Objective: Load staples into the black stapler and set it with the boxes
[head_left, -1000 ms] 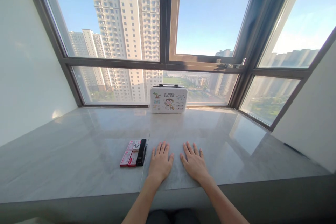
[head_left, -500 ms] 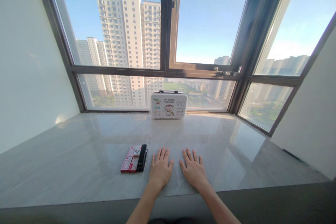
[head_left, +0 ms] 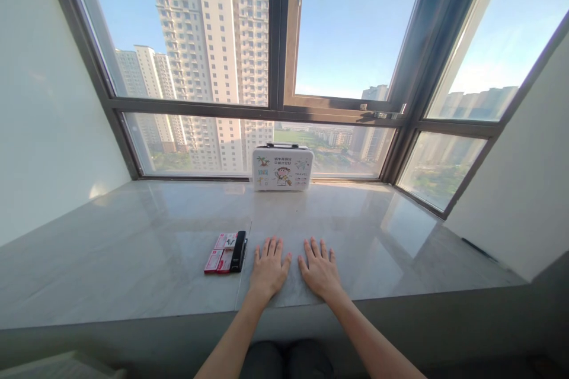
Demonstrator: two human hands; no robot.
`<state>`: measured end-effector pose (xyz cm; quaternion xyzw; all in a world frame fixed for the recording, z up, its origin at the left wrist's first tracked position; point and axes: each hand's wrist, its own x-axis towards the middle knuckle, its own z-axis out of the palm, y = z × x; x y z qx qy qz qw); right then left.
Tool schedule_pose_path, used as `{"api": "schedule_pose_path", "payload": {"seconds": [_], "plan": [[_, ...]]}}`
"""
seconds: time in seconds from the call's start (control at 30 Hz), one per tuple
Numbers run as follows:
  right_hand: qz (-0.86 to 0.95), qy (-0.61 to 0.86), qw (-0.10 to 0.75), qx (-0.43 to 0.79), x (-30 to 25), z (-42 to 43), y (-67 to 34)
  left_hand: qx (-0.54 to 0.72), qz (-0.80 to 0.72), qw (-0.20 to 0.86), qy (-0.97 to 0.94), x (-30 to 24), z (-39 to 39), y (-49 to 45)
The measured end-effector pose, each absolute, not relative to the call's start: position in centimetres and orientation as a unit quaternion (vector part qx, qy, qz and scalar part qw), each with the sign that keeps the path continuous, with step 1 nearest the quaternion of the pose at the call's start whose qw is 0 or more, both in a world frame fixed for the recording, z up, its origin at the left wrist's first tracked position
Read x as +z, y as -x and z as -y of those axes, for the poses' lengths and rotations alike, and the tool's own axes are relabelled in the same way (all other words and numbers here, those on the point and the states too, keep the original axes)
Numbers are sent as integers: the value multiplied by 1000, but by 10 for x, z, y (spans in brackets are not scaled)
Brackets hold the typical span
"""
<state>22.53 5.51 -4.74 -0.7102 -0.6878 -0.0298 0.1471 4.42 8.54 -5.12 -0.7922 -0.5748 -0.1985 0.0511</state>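
My left hand (head_left: 269, 266) lies palm down on the grey marble windowsill (head_left: 146, 260), fingers spread and nothing held. Beside it, my right hand (head_left: 319, 267) rests flat in the same way, also holding nothing. Just left of my left hand sits a black stapler (head_left: 239, 251), apart from the fingers. Several small red-and-white boxes, likely of staples (head_left: 219, 253), lie against the stapler's left side. Beyond both hands, a white case with cartoon prints and a dark handle (head_left: 282, 170) stands upright by the window.
Dark window frames (head_left: 191, 108) rise behind the sill, with tall buildings outside. White walls (head_left: 53, 106) close in the left and right sides. The sill's front edge (head_left: 377, 301) runs just below my wrists, and my knees (head_left: 284, 361) show beneath it.
The camera view has tilted down, so the sill and its things sit higher in the picture and my knees show more. Both hands stay flat in place.
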Motion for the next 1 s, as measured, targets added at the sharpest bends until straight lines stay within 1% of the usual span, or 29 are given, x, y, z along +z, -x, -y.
{"api": "schedule_pose_path", "payload": {"seconds": [0.57,1.0], "plan": [[685,710,158,-26,-53,-53,-226,-177,581,37,794,-51,-81,-47],[672,726,143,-22,-49,-47,-223,-182,584,43,790,-54,-80,-49]]}}
